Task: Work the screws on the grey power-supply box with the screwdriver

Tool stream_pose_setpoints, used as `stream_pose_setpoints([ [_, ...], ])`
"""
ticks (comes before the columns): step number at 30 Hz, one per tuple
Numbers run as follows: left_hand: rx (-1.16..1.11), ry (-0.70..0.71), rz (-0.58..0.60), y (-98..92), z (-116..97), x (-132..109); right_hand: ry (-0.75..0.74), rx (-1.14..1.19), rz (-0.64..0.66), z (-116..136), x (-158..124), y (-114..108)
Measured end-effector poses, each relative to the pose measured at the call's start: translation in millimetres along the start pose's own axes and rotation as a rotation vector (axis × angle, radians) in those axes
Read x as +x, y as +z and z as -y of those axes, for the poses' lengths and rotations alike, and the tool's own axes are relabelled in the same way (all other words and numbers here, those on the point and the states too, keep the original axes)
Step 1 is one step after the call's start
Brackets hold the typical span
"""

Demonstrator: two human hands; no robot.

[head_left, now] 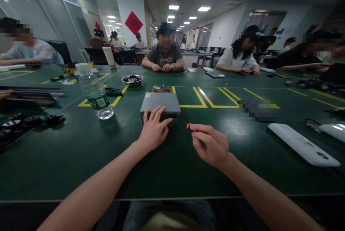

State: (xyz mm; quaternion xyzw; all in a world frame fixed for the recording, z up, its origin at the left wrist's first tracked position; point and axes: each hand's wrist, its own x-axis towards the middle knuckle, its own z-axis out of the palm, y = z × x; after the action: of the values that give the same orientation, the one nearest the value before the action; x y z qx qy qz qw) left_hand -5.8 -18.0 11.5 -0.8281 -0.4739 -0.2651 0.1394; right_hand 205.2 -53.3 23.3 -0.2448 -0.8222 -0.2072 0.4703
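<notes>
A grey metal power supply unit (161, 102) sits on the green table in front of me, with a bundle of colored cables behind it. My left hand (154, 130) holds it steady, fingers spread over its top and front, thumb toward its right side. In my right hand (211, 144) is a small screwdriver (189, 126) with an orange and black handle, pinched between thumb and fingers. Its thin dark shaft points left at the unit's lower right front corner. Whether the tip touches a screw is too small to tell.
Left of the unit stands a water bottle (96, 96); behind it is a metal bowl (132, 80) with small dark parts. A white power bank-like device (303, 144) lies at right. Yellow tape (194, 106) marks the table. Several people sit around it.
</notes>
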Motion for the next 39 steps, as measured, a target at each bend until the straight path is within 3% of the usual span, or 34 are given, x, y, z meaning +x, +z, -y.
stream_pose_setpoints([
  [15, -0.053, -0.051, -0.042, 9.9, -8, 0, 0.012, -0.024, 0.028, -3, -2, 3],
  [21, -0.051, -0.051, -0.058, 12.5, -8, 0, -0.073, -0.11, 0.023, 4, 1, 5],
  [26, -0.024, -0.056, -0.059, 13.2, -9, 0, -0.257, -0.13, 0.203, 24, 3, 12],
  [31, -0.029, -0.039, -0.049, 13.7, -7, 0, -0.237, -0.087, 0.297, 36, 0, 18],
  [39, -0.051, -0.046, -0.05, 12.0, -6, -1, -0.163, -0.17, 0.155, 16, -1, 8],
])
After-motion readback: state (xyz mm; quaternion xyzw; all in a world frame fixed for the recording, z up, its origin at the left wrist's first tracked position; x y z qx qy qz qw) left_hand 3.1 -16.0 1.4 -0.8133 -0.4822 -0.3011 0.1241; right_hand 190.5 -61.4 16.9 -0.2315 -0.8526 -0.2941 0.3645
